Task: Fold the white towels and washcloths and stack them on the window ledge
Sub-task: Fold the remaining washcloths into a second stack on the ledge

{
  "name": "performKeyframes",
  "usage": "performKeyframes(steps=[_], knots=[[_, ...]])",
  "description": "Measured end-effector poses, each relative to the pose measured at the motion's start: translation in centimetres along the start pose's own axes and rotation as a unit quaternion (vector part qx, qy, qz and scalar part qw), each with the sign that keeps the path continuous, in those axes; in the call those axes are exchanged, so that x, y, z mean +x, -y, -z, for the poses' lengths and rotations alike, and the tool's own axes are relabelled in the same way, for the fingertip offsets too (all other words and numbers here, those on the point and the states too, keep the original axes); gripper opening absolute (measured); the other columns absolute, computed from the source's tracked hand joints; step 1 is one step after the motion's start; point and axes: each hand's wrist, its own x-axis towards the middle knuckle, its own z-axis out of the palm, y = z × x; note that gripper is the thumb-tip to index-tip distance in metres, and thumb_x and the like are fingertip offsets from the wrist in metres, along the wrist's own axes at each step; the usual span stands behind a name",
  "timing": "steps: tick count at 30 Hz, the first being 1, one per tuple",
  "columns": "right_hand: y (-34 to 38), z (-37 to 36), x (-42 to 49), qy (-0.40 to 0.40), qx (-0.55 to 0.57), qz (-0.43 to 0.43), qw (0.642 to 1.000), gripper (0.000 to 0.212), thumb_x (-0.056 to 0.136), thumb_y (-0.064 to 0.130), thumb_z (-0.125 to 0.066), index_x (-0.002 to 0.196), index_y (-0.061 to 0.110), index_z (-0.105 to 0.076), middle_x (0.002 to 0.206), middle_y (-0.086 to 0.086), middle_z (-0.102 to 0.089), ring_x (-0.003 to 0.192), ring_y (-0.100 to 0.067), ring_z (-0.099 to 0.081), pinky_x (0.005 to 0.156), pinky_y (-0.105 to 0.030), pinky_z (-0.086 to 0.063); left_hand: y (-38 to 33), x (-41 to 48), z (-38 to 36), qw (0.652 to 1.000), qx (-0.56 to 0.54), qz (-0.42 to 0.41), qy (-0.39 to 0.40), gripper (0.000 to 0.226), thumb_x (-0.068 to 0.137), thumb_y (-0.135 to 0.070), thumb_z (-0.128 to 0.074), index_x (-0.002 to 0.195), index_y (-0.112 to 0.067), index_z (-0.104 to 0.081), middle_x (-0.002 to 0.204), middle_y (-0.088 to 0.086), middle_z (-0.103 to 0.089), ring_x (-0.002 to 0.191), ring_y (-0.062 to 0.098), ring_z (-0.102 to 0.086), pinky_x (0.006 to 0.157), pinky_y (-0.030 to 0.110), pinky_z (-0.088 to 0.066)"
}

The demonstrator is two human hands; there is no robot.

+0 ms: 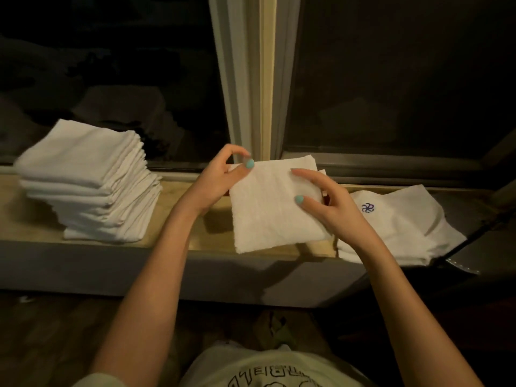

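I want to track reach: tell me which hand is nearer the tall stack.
Left. The left hand pinches the washcloth just right of the tall stack; the right hand holds its far side, farther away.

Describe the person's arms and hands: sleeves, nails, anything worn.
Both forearms are bare, with no watch or bracelet showing. The left hand and right hand have thumbnails painted pale turquoise. No rings are visible. A pale sleeve edge shows at the bottom left.
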Motion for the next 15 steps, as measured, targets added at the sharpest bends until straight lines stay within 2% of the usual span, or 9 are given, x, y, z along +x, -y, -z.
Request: performKeyframes(steps=[2, 4, 7, 10, 13, 15], knots=[[0.4, -1.5, 0.4, -0.035, -0.010, 0.032, 0.999, 0.029, 0.094, 0.019, -0.057, 0.114, 0.040, -0.057, 0.125, 0.010, -0.048, 0.110, -0.007, -0.051, 0.081, -0.027, -0.054, 0.1, -0.9, 2.1, 0.994, -0.085, 0.001, 0.073, 0.051, 0.085, -0.025, -0.059, 0.131, -0.035, -0.038, 0.116, 0.007, -0.059, 0.102, 0.019, -0.065, 0.071, 0.028, -0.055], [0.9, -3.2, 0.6, -0.064, -0.005, 0.043, 0.997, 0.021, 0.094, 0.019, -0.057, 0.108, 0.034, -0.061, 0.126, 0.001, -0.048, 0.110, -0.010, -0.050, 0.079, -0.024, -0.052, 0.5, -1.9, 4.3, 0.985, -0.117, -0.011, 0.123, 0.063, 0.082, -0.016, -0.062, 0.133, -0.044, -0.037, 0.130, 0.005, -0.054, 0.116, 0.017, -0.059, 0.081, 0.032, -0.055], [2.2, -6.3, 0.8, -0.099, -0.011, 0.043, 0.994, 0.019, 0.094, 0.022, -0.057, 0.108, 0.033, -0.062, 0.129, -0.001, -0.045, 0.109, -0.012, -0.050, 0.075, -0.014, -0.050, 1.2, -3.4, 7.3, 0.985, -0.096, -0.019, 0.145, 0.048, 0.086, -0.005, -0.060, 0.125, -0.032, -0.055, 0.131, -0.004, -0.056, 0.119, 0.011, -0.057, 0.087, 0.025, -0.052], [4.4, -10.1, 1.2, -0.114, -0.029, 0.043, 0.992, 0.025, 0.095, 0.019, -0.053, 0.113, 0.035, -0.059, 0.130, 0.001, -0.042, 0.108, -0.010, -0.049, 0.074, -0.008, -0.048, 1.8, -5.1, 10.6, 0.988, -0.082, -0.024, 0.126, 0.031, 0.090, -0.009, -0.058, 0.116, -0.025, -0.063, 0.123, -0.007, -0.060, 0.113, 0.007, -0.060, 0.083, 0.023, -0.053], [6.3, -14.1, 1.4, -0.110, 0.000, 0.037, 0.993, 0.035, 0.093, 0.023, -0.057, 0.128, 0.029, -0.055, 0.133, 0.003, -0.038, 0.115, -0.016, -0.049, 0.078, -0.018, -0.054, 2.4, -6.8, 14.5, 0.988, -0.081, -0.033, 0.125, 0.036, 0.083, -0.020, -0.071, 0.116, -0.029, -0.060, 0.122, -0.006, -0.060, 0.111, 0.011, -0.061, 0.080, 0.026, -0.054], [7.6, -16.8, 1.6, -0.095, 0.016, 0.038, 0.995, 0.047, 0.090, 0.024, -0.061, 0.135, 0.029, -0.049, 0.135, 0.004, -0.035, 0.118, -0.017, -0.049, 0.083, -0.027, -0.057, 2.7, -8.0, 17.4, 0.989, -0.066, -0.049, 0.120, 0.047, 0.077, -0.025, -0.076, 0.119, -0.032, -0.057, 0.127, -0.002, -0.057, 0.115, 0.015, -0.058, 0.087, 0.030, -0.054]])
